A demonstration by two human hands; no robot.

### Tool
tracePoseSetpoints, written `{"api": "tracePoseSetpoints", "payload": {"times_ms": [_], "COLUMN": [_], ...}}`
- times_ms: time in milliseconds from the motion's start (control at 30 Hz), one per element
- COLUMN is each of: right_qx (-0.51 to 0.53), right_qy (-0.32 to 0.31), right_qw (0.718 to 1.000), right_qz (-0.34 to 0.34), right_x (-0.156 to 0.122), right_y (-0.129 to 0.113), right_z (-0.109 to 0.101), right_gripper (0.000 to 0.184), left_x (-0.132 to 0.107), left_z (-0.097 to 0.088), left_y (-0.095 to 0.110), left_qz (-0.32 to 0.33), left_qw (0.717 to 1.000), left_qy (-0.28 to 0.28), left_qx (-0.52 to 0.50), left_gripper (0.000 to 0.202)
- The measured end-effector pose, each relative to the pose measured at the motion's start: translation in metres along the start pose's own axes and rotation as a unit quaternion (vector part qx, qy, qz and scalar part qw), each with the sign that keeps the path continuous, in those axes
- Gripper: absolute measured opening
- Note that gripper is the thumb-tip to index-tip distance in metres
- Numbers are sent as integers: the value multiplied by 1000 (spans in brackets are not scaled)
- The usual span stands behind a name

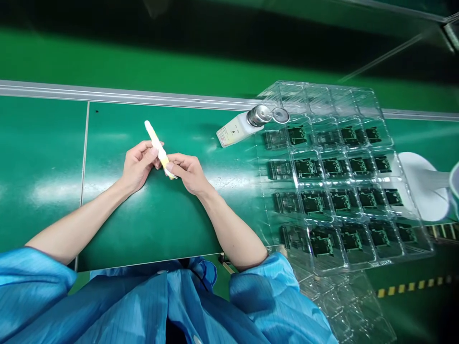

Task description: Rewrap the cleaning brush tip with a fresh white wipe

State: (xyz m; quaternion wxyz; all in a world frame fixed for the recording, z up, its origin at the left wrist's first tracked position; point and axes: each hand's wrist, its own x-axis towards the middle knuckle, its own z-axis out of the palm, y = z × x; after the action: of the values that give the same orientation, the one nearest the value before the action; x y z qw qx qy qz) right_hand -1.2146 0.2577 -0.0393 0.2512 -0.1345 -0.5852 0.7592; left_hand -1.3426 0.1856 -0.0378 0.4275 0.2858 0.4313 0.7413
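My left hand [138,165] and my right hand [188,173] meet over the green mat [150,215]. Together they hold a slim yellow-white stick, like a brush or pen [158,147]. The left fingers are curled round its middle and its upper end points away from me. The right fingertips pinch its lower tip, which rests near the mat. Both forearms come out of blue sleeves [258,291].
A white bottle with a metal pump top [241,128] lies tilted to the right of my hands. Clear plastic trays [344,181] holding several dark green circuit boards are stacked on the right. A white round base [425,184] stands beyond them. A metal rail [107,93] borders the mat.
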Motion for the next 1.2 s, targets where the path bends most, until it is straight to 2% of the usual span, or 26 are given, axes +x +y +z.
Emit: {"api": "tracePoseSetpoints", "payload": {"times_ms": [100,200,367,500,633,833,933,1033,1200], "right_qx": [36,37,-72,-103,-57,26,-22,-108,-289], "right_qy": [-8,11,36,32,19,-11,-11,19,90], "right_qw": [999,999,996,992,997,999,999,994,947], "right_qz": [31,39,-34,-67,-41,40,48,6,-108], "right_x": [0,-1,-4,-6,-5,-2,-2,-5,-8], "right_y": [-3,-2,4,7,6,0,1,5,9], "right_z": [-3,-2,5,6,3,-1,0,3,7], "right_gripper": [32,33,32,30,31,39,46,44,33], "left_x": [-1,-1,1,1,0,0,0,2,4], "left_z": [0,1,2,1,1,1,-1,-1,0], "left_y": [4,6,4,3,3,4,3,2,-1], "left_qz": [-26,-29,-24,-24,-14,-23,-28,-21,-8], "left_qw": [999,999,999,999,1000,1000,999,999,999], "left_qy": [-19,-16,19,25,17,7,4,20,47], "left_qx": [-14,-21,-25,-26,-22,-19,-25,-23,-6], "left_gripper": [42,39,43,45,44,44,42,42,47]}}
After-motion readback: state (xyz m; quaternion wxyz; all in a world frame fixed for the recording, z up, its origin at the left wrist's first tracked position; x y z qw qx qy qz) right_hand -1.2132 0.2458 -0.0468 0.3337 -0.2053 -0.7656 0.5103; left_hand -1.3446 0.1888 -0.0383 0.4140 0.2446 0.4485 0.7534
